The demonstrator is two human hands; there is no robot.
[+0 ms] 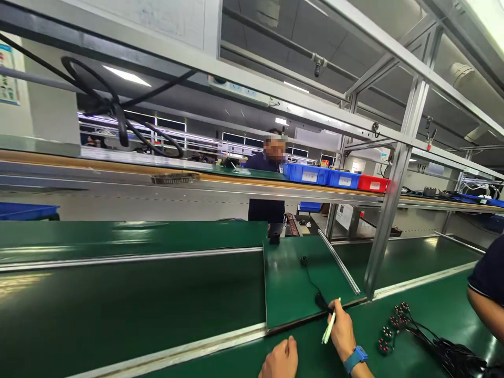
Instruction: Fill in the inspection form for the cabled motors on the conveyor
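Observation:
My right hand (342, 329), with a blue watch on the wrist, is closed around a pale green pen (329, 328). Its fingertips meet a black bundled cable (321, 302) at the front edge of a raised green board (289, 294); whether they also grip the cable I cannot tell. From the bundle a thin lead runs up the board to a small round black part (304, 260). My left hand (280, 361) rests low on the green bench, fingers curled into a loose fist, and I see nothing in it.
Several round parts (388, 332) with black cables (444, 349) lie at right, near a co-worker's arm (490, 294). A metal post (388, 226) rises behind the board. Blue bins (307, 174) and a red bin (372, 184) line the upper shelf. Another person (262, 163) stands beyond.

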